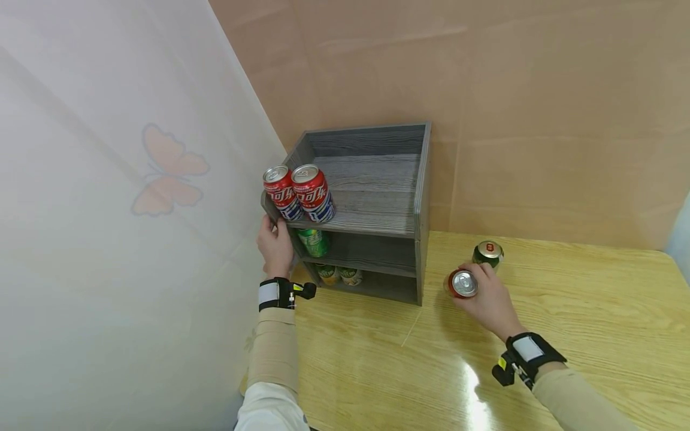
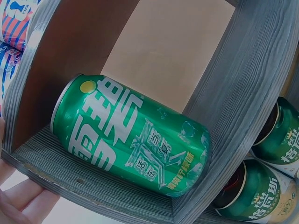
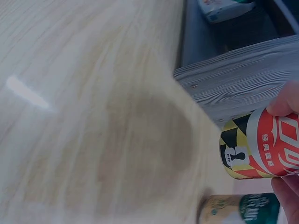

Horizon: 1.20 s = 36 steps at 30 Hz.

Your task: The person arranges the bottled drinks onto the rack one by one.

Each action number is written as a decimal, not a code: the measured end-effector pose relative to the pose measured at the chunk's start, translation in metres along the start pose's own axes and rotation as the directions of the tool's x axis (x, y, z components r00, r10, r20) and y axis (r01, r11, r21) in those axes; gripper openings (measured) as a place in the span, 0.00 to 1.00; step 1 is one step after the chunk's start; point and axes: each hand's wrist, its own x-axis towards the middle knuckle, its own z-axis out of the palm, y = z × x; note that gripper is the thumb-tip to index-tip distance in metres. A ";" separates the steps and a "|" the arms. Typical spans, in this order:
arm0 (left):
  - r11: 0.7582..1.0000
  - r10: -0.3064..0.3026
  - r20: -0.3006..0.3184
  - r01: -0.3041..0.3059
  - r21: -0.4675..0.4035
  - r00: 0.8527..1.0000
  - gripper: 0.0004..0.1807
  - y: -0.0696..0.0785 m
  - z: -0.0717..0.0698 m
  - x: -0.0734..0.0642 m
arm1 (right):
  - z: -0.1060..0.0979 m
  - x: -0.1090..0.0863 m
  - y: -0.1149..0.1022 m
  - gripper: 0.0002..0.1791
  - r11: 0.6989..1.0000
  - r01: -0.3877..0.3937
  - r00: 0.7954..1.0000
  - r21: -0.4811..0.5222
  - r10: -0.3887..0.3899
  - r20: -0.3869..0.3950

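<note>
My right hand (image 1: 487,299) grips a red soda can (image 1: 463,284) with a black-and-yellow checked lower part, held over the table right of the grey wooden shelf (image 1: 372,194). Just behind it stands a dark green can (image 1: 489,254) with a tan lower part. At the shelf's left side, my left hand (image 1: 275,246) pinches the front edge of the side panel. Two red and blue cola cans (image 1: 314,194) stand at the left of the top level. A green Sprite can (image 2: 131,135) sits on the middle level, beside that hand.
Two green-topped cans (image 1: 350,276) stand at the left of the bottom level. The wood-grain table (image 1: 372,353) reaches out in front and to the right. A white wall sheet (image 1: 162,269) rises close on the left, and a brown backdrop (image 1: 539,120) hangs behind.
</note>
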 end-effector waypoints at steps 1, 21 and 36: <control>1.000 0.006 -0.005 -0.006 0.001 1.000 0.17 0.000 0.000 0.000 | -0.001 0.002 -0.003 0.43 1.000 0.006 1.000 0.007 -0.006 -0.014; 1.000 0.024 -0.015 -0.024 0.008 1.000 0.17 0.000 -0.001 0.000 | -0.047 0.040 -0.060 0.40 0.994 0.076 0.968 0.075 -0.055 -0.247; 1.000 0.000 -0.014 0.000 0.005 1.000 0.18 0.003 0.000 -0.001 | -0.086 0.073 -0.104 0.41 0.963 0.248 0.879 0.102 -0.179 -0.441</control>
